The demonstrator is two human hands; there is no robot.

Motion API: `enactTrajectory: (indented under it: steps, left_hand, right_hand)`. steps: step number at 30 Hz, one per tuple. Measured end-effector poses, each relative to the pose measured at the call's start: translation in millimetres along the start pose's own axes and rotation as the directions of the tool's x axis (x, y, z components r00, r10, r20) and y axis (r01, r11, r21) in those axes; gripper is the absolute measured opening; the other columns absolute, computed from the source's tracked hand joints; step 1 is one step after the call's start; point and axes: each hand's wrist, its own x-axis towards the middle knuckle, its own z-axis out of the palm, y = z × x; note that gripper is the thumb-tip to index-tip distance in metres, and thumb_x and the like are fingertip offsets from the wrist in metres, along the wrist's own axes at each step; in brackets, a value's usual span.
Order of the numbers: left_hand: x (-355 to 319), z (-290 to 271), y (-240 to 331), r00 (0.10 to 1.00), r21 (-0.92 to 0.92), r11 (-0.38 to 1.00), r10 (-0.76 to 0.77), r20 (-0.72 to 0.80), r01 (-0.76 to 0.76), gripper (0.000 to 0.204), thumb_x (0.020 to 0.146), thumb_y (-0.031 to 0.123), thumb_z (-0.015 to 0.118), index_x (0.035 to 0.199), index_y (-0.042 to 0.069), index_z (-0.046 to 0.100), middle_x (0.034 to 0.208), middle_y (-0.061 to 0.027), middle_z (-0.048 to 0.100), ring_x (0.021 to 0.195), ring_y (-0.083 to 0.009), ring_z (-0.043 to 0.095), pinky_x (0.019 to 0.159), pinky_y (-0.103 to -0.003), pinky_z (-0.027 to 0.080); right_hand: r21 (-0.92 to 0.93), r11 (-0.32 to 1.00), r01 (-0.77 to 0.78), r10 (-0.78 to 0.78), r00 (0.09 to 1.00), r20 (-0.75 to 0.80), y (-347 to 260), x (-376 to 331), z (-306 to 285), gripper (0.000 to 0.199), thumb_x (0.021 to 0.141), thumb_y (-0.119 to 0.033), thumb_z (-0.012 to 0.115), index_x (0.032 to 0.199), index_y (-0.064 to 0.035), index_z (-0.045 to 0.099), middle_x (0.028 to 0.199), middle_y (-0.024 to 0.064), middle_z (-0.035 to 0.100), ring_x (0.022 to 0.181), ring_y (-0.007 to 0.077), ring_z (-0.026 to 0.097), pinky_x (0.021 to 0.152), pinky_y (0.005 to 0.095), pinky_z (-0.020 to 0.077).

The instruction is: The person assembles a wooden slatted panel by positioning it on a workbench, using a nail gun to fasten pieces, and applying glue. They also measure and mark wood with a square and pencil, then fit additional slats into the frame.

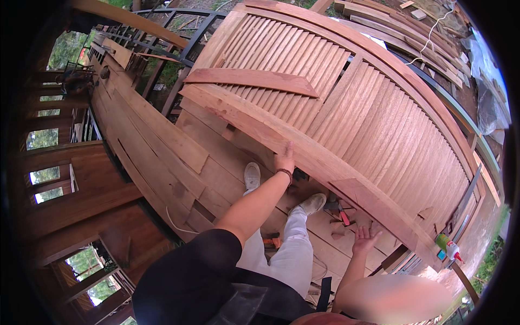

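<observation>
A large louvered wooden door with slanted slats lies raised in front of me, its long near rail running from upper left to lower right. My left hand, with a beaded bracelet at the wrist, grips this rail's lower edge; some of its fingers are hidden. Farther right, my right hand has its fingers spread at the underside of the same rail; whether it touches the wood is unclear. A loose angled-end wood piece lies across the slats at the left.
On the door's right end stand a green-and-white glue bottle with a red cap and a dark metal bar. By my feet lie a red-handled tool and an orange tool. Planks cover the left; stacked boards lie beyond.
</observation>
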Motion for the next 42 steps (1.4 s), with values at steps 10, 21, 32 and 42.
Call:
enactTrajectory:
  steps: [10, 21, 32, 42]
  left_hand:
    - [24.4, -140.2, -5.1, 0.605, 0.61, 0.66, -0.284, 0.744, -0.44, 0.063, 0.08, 0.046, 0.065, 0.122, -0.001, 0.056, 0.107, -0.019, 0.066, 0.098, -0.0299, 0.064, 0.087, -0.036, 0.049]
    - [98.2, -331.9, 32.8, 0.386, 0.561, 0.318, -0.471, 0.793, -0.764, 0.053, 0.083, 0.035, 0.059, 0.125, 0.003, 0.056, 0.125, -0.0219, 0.056, 0.116, -0.0346, 0.054, 0.098, -0.041, 0.043]
    - [252.9, -126.5, 219.9, 0.352, 0.559, -0.219, 0.584, 0.732, -0.799, 0.07, 0.077, 0.029, 0.07, 0.136, 0.007, 0.041, 0.135, -0.0172, 0.044, 0.127, -0.0317, 0.039, 0.108, -0.043, 0.03]
    - [185.0, -127.1, 273.6, 0.348, 0.352, 0.058, 0.364, 0.864, -0.934, 0.055, 0.075, 0.032, 0.071, 0.12, 0.005, 0.054, 0.099, -0.013, 0.057, 0.091, -0.0274, 0.06, 0.08, -0.042, 0.05]
  right_hand:
    - [-0.948, 0.294, 0.124, 0.265, 0.942, 0.206, 255.8, -171.7, 0.4, 0.064, 0.083, -0.046, 0.063, 0.123, 0.004, 0.054, 0.116, 0.0264, 0.061, 0.111, 0.0364, 0.058, 0.095, 0.0372, 0.0435]
    - [-0.947, -0.294, 0.129, 0.048, 0.992, 0.12, 319.2, -207.7, 108.4, 0.065, 0.081, -0.048, 0.056, 0.114, 0.007, 0.056, 0.108, 0.0319, 0.061, 0.103, 0.0435, 0.06, 0.093, 0.0442, 0.0457]
    - [-0.951, -0.168, 0.26, 0.021, 0.965, 0.26, 354.3, -244.5, 131.1, 0.055, 0.082, -0.046, 0.058, 0.116, -0.0029, 0.06, 0.105, 0.0271, 0.063, 0.103, 0.0404, 0.06, 0.091, 0.0433, 0.0461]
    - [-0.981, 0.147, 0.123, 0.053, 0.99, 0.132, 337.2, -249.1, 97.2, 0.057, 0.079, -0.046, 0.062, 0.114, -0.0006, 0.062, 0.102, 0.028, 0.064, 0.101, 0.0389, 0.062, 0.09, 0.0413, 0.0468]
